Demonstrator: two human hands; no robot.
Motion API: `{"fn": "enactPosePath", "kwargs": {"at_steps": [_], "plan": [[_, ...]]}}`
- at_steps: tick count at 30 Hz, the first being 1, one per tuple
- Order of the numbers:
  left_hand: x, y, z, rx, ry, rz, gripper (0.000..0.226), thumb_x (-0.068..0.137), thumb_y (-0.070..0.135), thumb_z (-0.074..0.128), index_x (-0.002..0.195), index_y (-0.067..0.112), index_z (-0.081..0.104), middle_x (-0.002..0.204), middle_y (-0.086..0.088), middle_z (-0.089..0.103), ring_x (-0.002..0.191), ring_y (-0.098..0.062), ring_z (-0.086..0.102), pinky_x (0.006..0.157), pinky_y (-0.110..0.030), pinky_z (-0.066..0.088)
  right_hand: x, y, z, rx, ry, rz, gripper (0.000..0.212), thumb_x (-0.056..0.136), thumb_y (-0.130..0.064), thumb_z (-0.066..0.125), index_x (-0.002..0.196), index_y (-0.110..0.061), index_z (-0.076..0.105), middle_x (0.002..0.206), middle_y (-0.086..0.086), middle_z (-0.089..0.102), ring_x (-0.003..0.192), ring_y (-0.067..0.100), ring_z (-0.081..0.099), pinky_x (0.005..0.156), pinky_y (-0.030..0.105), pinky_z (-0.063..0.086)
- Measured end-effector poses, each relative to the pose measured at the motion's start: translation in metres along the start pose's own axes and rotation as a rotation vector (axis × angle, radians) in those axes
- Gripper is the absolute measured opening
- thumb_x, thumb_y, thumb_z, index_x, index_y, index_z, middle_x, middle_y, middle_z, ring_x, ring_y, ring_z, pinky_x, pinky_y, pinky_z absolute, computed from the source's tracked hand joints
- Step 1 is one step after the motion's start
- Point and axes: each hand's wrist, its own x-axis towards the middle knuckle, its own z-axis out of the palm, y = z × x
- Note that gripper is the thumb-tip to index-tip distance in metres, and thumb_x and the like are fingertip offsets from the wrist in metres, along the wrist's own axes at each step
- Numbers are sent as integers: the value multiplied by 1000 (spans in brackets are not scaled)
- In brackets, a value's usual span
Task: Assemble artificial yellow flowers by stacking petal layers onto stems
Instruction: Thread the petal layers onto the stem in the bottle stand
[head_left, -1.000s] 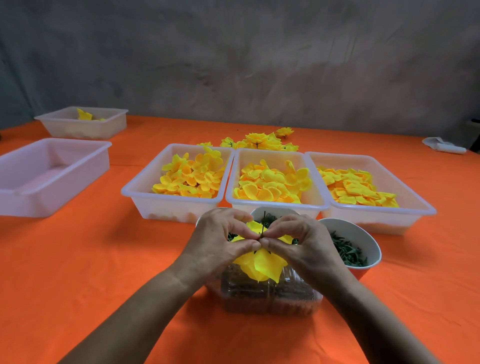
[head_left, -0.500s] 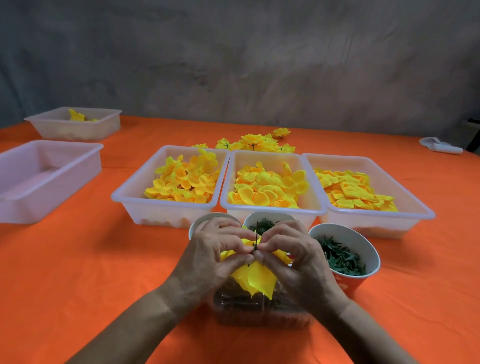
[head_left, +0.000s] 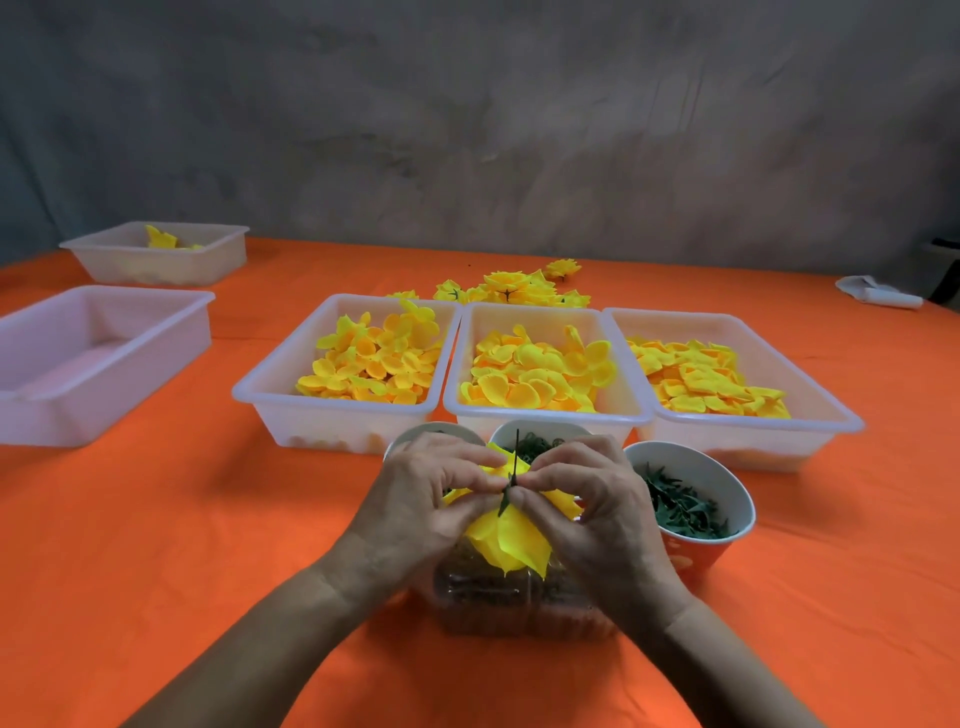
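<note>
Left hand (head_left: 426, 499) and right hand (head_left: 597, 504): grip pinches thin green stem (head_left: 511, 478) through yellow petals (head_left: 511, 540). Petals look soft, light, bendy; best held at stem, gently.

Both hands meet at centre, left hand (head_left: 421, 499) and right hand (head_left: 597, 509) with fingertips curled and pinching together.

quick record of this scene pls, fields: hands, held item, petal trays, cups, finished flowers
hands: left hand and right hand both pinch the flower
held item: yellow petal layers on a green stem
petal trays: three white trays of yellow petals
cups: cup of green pieces at right
finished flowers: pile behind the trays
</note>
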Motion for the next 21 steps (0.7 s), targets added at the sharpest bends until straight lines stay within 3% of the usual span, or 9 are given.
{"fn": "enactPosePath", "kwargs": {"at_steps": [6,10,14,21], "plan": [[-5,8,0,26,78,-32,9,70,16,79,78,19,78,99,12,69,104,3,55,90,-34,49,-7,-16,11,-93,139,90,12,67,-24,85,68,-17,75,72,-4,65,82,19,56,69,24,44],[-8,10,2,24,95,-76,12,70,20,73,81,19,78,103,11,68,108,-1,54,89,-39,50,-7,-18,14,-109,155,111,15,65,-19,86,63,-15,72,72,-2,65,82,22,56,66,32,47],[-10,9,7,117,91,29,19,66,24,68,80,15,77,101,8,69,106,-10,58,92,-40,46,-7,-15,14,-64,149,126,17,67,-20,85,62,-15,70,73,-3,61,81,21,53,66,32,45],[-7,-3,7,-63,58,-19,11,69,14,83,74,20,75,102,13,68,110,-5,55,87,-42,50,-13,-8,19,10,178,120,17,69,-17,83,63,-14,68,77,-5,58,83,20,53,70,32,45]]}}
